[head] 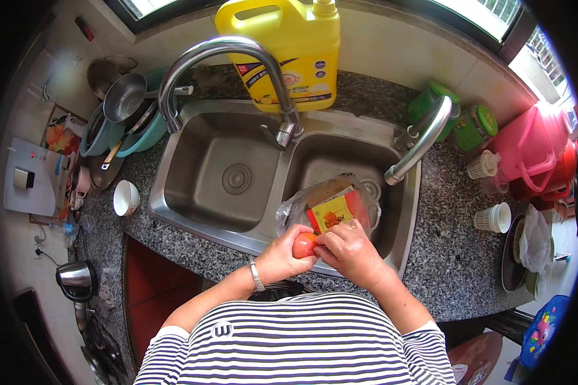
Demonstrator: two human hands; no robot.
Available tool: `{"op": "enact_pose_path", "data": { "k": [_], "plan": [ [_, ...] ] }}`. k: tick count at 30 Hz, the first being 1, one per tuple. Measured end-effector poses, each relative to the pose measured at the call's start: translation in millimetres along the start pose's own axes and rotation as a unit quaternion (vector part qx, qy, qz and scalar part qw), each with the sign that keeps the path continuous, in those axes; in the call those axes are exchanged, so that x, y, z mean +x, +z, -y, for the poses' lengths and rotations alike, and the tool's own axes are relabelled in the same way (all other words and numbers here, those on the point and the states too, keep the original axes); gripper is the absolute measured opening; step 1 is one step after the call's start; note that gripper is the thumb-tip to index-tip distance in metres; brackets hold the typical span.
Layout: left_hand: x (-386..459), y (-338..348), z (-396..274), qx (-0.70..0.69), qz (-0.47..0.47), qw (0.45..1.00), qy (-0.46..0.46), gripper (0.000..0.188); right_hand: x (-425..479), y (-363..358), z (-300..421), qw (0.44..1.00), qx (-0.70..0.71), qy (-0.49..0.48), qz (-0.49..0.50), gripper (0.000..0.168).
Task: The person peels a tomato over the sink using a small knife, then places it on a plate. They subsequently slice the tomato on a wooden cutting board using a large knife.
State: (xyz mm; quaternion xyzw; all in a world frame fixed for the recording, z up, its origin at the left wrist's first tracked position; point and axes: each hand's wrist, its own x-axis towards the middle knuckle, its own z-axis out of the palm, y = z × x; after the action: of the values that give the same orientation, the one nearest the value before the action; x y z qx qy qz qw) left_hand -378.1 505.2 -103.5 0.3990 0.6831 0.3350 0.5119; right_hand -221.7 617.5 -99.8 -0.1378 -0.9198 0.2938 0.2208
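Note:
A round red-orange fruit or vegetable, perhaps a tomato (304,245), is held in my left hand (282,257) near the front rim of the sink. The fingertips of my right hand (349,250) pinch at its right side; what they grip there is too small to tell. Just beyond both hands, a clear plastic bag (296,202) lies in the right basin, with a red and yellow printed packet (331,211) in or on it. My left wrist wears a silver bracelet, and a ring is on my right hand.
Two chrome faucets (231,43) (428,134) arch over the double steel sink (212,233). Behind stands a yellow jug (313,53). A white bowl (126,198) and stacked pans (125,98) are left; paper cups (493,217), green-lidded jars (477,126) and a pink pitcher (532,139) are right.

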Motion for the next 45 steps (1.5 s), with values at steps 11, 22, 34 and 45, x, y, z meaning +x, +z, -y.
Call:
{"op": "enact_pose_path", "data": {
  "k": [11, 22, 34, 45],
  "plan": [
    [-4, -1, 0, 0.034, 0.017, 0.999, 0.013, 0.054, 3, 5, 0, 0.998, -0.036, -0.022, 0.042, 0.015],
    [-8, -7, -2, -0.005, 0.091, 0.993, 0.076, 0.085, 1, 2, -19, 0.99, 0.107, 0.092, -0.032, 0.013],
    [-10, -12, -9, -0.068, 0.142, 0.983, 0.098, 0.105, 0, 14, -29, 0.972, 0.163, 0.166, -0.033, 0.01],
    [-6, -14, -2, -0.083, 0.161, 0.977, 0.115, 0.103, 1, 32, -44, 0.982, 0.065, 0.163, -0.066, 0.01]
  ]
}}
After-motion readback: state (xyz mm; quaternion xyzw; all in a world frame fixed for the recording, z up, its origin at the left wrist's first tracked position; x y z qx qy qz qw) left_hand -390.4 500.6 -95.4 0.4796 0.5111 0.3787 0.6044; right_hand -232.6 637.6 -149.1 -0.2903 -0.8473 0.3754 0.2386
